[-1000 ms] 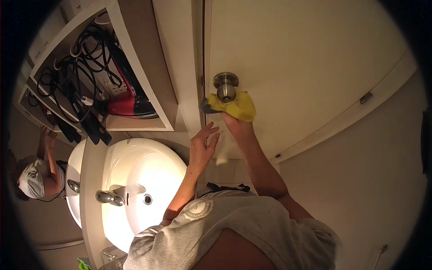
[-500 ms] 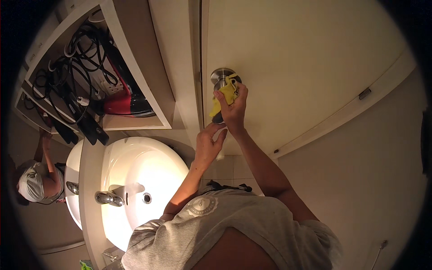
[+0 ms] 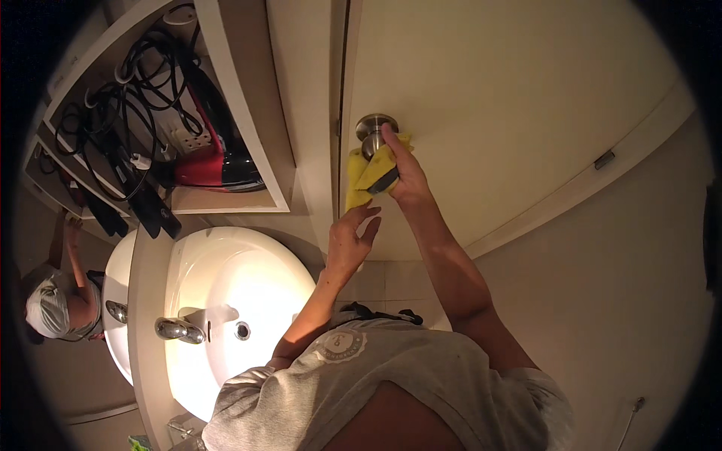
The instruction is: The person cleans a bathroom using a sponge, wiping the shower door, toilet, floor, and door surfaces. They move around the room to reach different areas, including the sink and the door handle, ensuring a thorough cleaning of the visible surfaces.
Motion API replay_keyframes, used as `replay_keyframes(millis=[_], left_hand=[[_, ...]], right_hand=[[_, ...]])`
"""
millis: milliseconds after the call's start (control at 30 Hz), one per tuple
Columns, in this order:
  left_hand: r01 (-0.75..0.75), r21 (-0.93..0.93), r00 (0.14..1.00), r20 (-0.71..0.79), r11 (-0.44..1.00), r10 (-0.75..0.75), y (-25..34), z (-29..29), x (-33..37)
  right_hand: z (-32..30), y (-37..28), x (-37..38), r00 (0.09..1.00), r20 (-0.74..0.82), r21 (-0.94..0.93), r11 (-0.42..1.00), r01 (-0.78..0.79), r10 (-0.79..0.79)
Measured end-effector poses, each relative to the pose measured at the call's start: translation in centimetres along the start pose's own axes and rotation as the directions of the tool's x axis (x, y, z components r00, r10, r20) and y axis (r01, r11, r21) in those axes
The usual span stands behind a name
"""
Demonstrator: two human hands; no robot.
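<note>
Against a round metal doorknob [image 3: 374,143] on the pale door, my right hand [image 3: 407,174] grips a yellow cloth [image 3: 370,177] with a dark patch on it. My thumb lies up along the knob's side, and the cloth wraps beneath the knob. Most of the right fingers are hidden behind the hand and cloth. Below the cloth's lower end is my left hand [image 3: 348,242], with thumb and forefinger apart and nothing seen between them. Its fingertips come close to the cloth; whether they touch it I cannot tell.
On the left stands a white washbasin [image 3: 259,289] with a chrome tap [image 3: 180,330]. Above it, an open shelf box [image 3: 282,161] holds a red and black hair dryer [image 3: 203,169] and tangled black cords [image 3: 113,105]. A mirror beside them reflects me.
My right hand has turned around the knob, its thumb now on the knob's side and the cloth lower and more spread. The left hand stays nearly in place.
</note>
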State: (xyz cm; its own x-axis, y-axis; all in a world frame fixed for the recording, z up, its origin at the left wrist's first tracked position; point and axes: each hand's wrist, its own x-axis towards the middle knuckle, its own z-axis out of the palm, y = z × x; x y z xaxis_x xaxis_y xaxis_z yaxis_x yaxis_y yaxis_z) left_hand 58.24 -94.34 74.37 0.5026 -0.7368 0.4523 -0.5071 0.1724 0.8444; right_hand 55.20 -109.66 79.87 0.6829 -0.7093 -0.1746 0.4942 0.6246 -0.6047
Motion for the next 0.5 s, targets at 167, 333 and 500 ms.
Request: replay_keyframes(millis=[167,333,500], left_hand=[[0.032,-0.027,0.999,0.006,0.999,-0.032,0.1,-0.7,-0.3],[0.009,-0.048,0.999,-0.04,0.999,-0.011,0.0,-1.7,-1.1],[0.072,-0.088,0.994,-0.074,0.994,-0.078,-0.6,-3.4,-1.9]], right_hand=[[-0.5,1.3,1.0,0.99,0.132,0.174,0.982,-0.071,0.048],[-0.9,3.5,0.6,0.992,0.119,0.356,0.934,-0.008,-0.037],[-2.1,3.9,0.9,0.977,0.198,0.375,0.927,-0.006,-0.074]])
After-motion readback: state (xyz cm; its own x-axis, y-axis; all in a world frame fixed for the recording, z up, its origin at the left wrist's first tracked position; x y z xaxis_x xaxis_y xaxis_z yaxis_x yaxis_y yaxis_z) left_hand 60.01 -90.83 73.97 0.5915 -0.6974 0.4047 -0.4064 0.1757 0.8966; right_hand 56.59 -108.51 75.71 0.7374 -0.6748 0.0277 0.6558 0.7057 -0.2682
